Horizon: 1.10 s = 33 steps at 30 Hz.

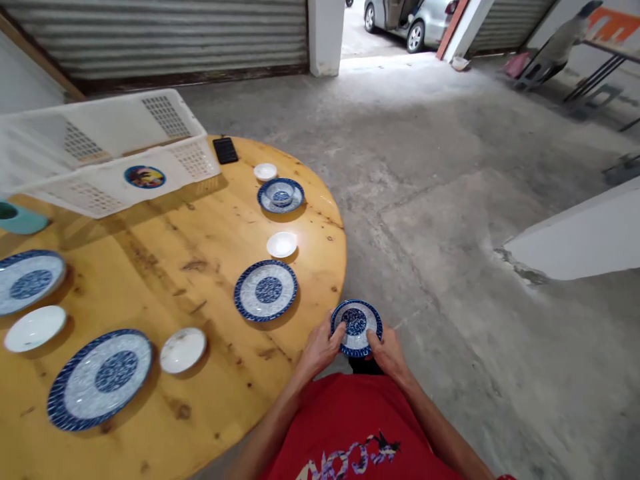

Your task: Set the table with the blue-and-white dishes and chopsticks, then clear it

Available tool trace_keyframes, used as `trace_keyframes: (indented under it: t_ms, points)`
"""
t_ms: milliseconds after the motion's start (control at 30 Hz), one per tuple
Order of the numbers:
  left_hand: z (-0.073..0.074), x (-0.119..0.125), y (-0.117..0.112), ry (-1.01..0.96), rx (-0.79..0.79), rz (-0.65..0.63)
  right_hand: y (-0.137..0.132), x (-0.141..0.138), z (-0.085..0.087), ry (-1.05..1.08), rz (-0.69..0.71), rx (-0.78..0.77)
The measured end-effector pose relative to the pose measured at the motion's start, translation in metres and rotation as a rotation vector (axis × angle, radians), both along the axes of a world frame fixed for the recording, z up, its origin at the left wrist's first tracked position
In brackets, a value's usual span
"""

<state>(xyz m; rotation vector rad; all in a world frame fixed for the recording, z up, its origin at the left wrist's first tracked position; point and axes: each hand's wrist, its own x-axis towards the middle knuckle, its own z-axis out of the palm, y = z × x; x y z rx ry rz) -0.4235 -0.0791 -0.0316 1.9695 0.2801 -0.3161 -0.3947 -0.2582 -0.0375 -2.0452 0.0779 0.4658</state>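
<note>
Both my hands hold a blue-and-white patterned bowl (356,341) just off the table's right edge, its inside facing up. My left hand (323,343) is closed on its left side, with the thumb over the rim. On the opposite side my right hand (389,353) grips it the same way. The nearest piece on the table is a matching plate (269,291), with a small white dish (282,245) behind it. Farther back, a similar bowl (281,193) stands on another patterned plate (299,199), beside a second small white dish (265,172).
The round wooden table (220,233) also carries a large patterned plate (100,380), a white dish (183,351), a white plastic basket (105,193), a black phone-like object (225,151) and a teal container (23,220). A white pillar (580,230) stands right. Someone sits at the far right (560,43).
</note>
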Motion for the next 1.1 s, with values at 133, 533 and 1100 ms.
trace_keyframes:
  t_ms: [133,533,1100]
  points:
    - [0.001,0.044,-0.078,-0.007,-0.045,-0.087,-0.085,0.029,0.000,-0.044,-0.064,-0.074]
    - [0.015,0.114,-0.171,-0.021,-0.066,-0.074,-0.178,0.107,0.013,0.024,-0.036,-0.063]
    - [0.013,0.241,-0.061,-0.030,-0.086,0.282,-0.050,0.296,0.024,-0.010,0.307,-0.048]
